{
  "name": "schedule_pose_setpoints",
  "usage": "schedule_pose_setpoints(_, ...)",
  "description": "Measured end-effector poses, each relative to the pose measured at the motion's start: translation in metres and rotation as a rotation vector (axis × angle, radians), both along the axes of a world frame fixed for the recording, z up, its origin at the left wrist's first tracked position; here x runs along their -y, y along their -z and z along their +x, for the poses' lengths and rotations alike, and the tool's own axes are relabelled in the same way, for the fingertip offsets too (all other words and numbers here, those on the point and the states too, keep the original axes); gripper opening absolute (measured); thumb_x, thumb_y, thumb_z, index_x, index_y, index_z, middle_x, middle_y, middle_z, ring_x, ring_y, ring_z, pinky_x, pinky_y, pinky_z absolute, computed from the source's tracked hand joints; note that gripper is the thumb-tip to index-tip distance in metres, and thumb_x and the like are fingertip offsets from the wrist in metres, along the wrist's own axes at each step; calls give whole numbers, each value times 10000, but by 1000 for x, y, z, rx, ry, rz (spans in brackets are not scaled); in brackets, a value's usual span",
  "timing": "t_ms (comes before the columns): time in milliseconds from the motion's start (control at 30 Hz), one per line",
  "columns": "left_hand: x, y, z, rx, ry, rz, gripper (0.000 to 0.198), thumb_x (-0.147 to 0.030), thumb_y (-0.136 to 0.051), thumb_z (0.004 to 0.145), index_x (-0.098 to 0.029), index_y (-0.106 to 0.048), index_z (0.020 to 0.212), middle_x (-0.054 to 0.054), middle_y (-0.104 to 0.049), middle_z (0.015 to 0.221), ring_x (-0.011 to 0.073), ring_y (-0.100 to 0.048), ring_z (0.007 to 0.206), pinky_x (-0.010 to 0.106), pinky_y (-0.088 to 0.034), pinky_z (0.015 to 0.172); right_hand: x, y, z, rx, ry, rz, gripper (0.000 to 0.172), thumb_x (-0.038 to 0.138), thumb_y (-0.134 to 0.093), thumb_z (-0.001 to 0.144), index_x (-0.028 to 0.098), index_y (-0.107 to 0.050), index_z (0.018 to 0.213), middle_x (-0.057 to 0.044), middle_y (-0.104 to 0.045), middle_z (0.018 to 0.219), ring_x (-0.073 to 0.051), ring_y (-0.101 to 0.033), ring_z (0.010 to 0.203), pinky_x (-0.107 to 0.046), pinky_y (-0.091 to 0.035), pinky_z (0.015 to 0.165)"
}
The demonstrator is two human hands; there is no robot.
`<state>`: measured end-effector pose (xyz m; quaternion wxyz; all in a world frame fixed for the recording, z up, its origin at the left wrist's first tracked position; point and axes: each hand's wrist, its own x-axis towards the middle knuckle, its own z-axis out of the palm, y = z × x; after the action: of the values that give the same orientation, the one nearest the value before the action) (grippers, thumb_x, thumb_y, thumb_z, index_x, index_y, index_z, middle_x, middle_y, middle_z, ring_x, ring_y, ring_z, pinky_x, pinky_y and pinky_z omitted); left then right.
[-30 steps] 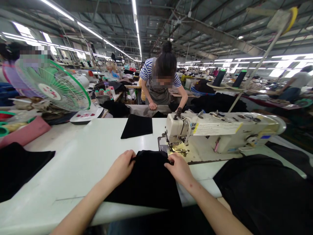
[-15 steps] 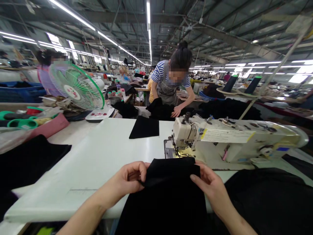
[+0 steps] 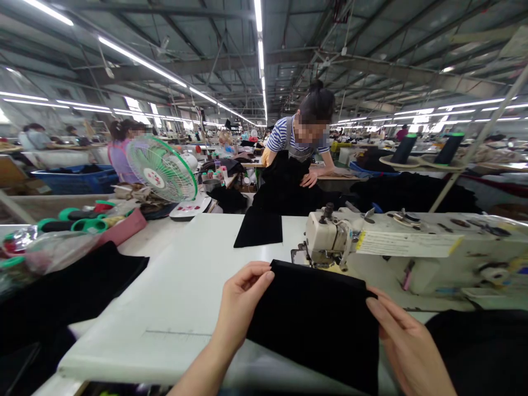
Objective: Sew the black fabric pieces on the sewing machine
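While we hold the black fabric panel (image 3: 317, 319) stretched crosswise above the desk's (image 3: 185, 286) near edge, our left hand (image 3: 243, 300) pinches its upper left corner, our right hand (image 3: 406, 341) grips the right edge, and the sewing machine (image 3: 391, 247) sits just beyond.

Garment factory: sewing machine (image 3: 396, 245), worktables.

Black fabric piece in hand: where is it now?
Head view, bottom centre: black fabric piece held between left hand and right hand, just before the sewing machine.
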<state>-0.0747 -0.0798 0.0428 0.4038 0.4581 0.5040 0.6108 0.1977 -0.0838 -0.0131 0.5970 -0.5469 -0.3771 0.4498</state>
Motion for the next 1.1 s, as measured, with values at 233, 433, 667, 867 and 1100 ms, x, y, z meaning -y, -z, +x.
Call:
schedule_pose_setpoints(233, -2, -2, 3, 14, -26, 28, 170, -355, -806, 702, -216, -777, 795, 61, -741, 1012, 235, -680, 973, 323, -537, 906, -1, -8, -4, -242, 2, -54, 416, 431, -908, 591, 213, -803, 930, -71, -805, 959, -321, -738, 1020, -315, -631, 838)
schedule_pose_setpoints(433, 0, -9, 5, 10, -60, 28, 168, -355, -791, 699, -201, -745, 749, 36, -734, 870, 204, -675, 867, 287, -540, 815, -1, -13, 0, -140, 43, -59, 478, 516, -883, 594, 208, -808, 953, -79, -766, 1137, -313, -654, 1193, -242, -598, 869)
schedule_pose_setpoints(667, -3, -7, 9, 103, -101, 8, 203, -353, -781, 694, -177, -690, 737, 17, -691, 770, 158, -628, 757, 254, -503, 730, 4, -24, -1, -188, 47, -81, 464, 470, -931, 504, 224, -824, 883, -58, -754, 1179, -292, -614, 1252, -156, -564, 868)
schedule_pose_setpoints(867, -5, -5, 12, 115, -124, 34, 201, -333, -788, 692, -175, -664, 706, 19, -689, 800, 148, -624, 775, 240, -499, 732, 1, -20, 2, -291, 47, -109, 435, 413, -948, 515, 233, -815, 888, -44, -796, 1033, -240, -707, 1082, -137, -579, 775)
schedule_pose_setpoints(1100, -10, 3, 5, 197, -146, 61, 344, -339, -893, 602, -197, -657, 808, -10, -716, 808, 125, -654, 815, 191, -508, 781, -1, -25, -1, -123, 56, 78, 408, 456, -934, 539, 186, -793, 811, -50, -774, 852, -202, -684, 847, -290, -543, 843)
